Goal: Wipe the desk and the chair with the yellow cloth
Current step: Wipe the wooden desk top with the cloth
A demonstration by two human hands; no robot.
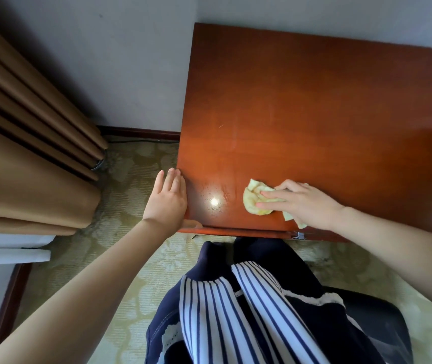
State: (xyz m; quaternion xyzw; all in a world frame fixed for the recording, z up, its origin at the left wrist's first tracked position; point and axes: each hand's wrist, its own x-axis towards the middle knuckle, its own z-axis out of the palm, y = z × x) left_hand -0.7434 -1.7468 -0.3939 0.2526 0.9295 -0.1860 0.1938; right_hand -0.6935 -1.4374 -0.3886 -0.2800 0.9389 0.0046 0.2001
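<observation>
The reddish-brown wooden desk (314,114) fills the upper right of the head view. A crumpled yellow cloth (253,199) lies on its near left part. My right hand (298,202) presses flat on the cloth with straight fingers pointing left. My left hand (168,199) rests open against the desk's left edge near the front corner, fingers straight and pointing away from me. The chair is a dark seat (367,311) partly hidden behind my body at the lower right.
Brown curtains (25,153) hang at the left over a patterned beige carpet (136,179). A grey wall (130,61) runs behind the desk. A small metal fitting (300,235) sits under the desk's front edge. My striped and navy clothing (235,311) fills the bottom.
</observation>
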